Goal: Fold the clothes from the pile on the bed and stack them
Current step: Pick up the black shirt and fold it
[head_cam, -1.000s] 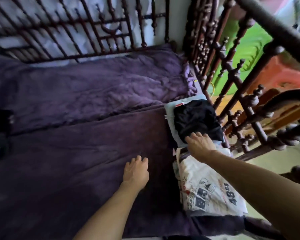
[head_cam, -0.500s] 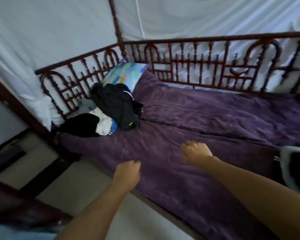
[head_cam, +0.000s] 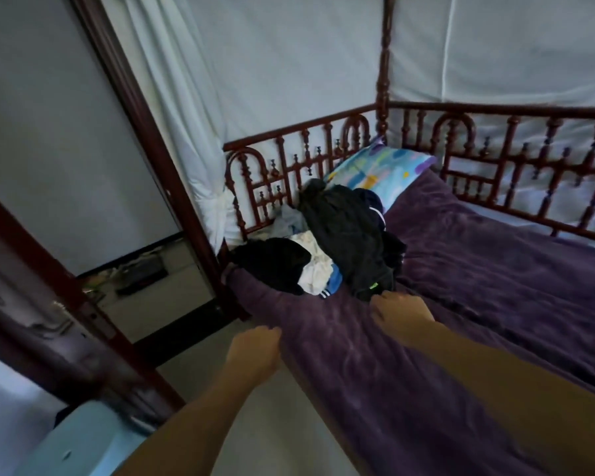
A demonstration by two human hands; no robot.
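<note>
Your right hand (head_cam: 401,316) sits at the near edge of the pile (head_cam: 344,242), grip unclear. Your left hand (head_cam: 253,352), loosely curled, holds nothing. A pillow (head_cam: 385,173) lies behind the pile.

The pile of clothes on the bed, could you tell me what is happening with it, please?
A person is reaching for the pile of clothes beside the patterned pillow. The right hand is at the near edge of the black garment, though a grip cannot be confirmed. The left hand hangs loosely curled, holding nothing.
</note>
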